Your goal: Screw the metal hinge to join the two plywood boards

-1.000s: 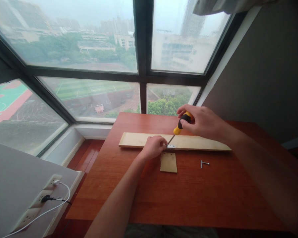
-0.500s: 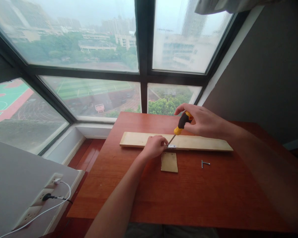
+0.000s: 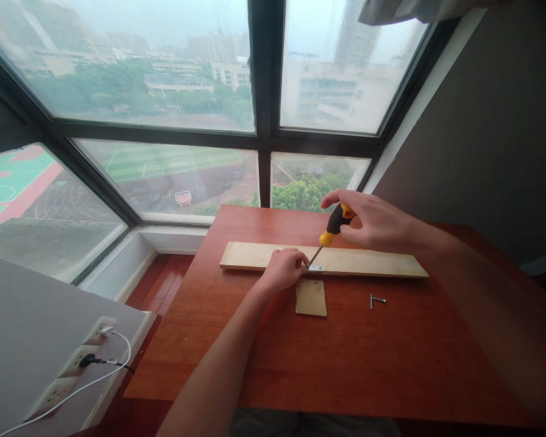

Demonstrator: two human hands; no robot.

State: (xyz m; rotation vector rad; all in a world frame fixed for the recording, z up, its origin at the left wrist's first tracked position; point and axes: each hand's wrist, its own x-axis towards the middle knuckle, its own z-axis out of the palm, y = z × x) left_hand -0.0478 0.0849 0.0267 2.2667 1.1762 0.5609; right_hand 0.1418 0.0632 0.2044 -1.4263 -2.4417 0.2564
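Observation:
A long pale wooden board (image 3: 368, 261) lies across the table with a small metal hinge-like plate (image 3: 316, 269) at its near edge. My right hand (image 3: 370, 220) holds the black and yellow handle of a screwdriver (image 3: 335, 224), palm against its top end, thumb and forefinger partly apart. The shaft slants down to the left, its tip at the plate. My left hand (image 3: 286, 266) rests on the board, its fingers pinched together beside the tip. Whatever they hold there is too small to make out.
Just in front of the board lies a small square wooden piece (image 3: 311, 298). Two screws or bolts (image 3: 377, 301) sit on the reddish table (image 3: 391, 358) to the right. Windows rise behind the table, and a low wall with plugged-in sockets (image 3: 79, 358) stands at left.
Hands, screwdriver and board keep nearly the same positions. The whole view has shifted very slightly.

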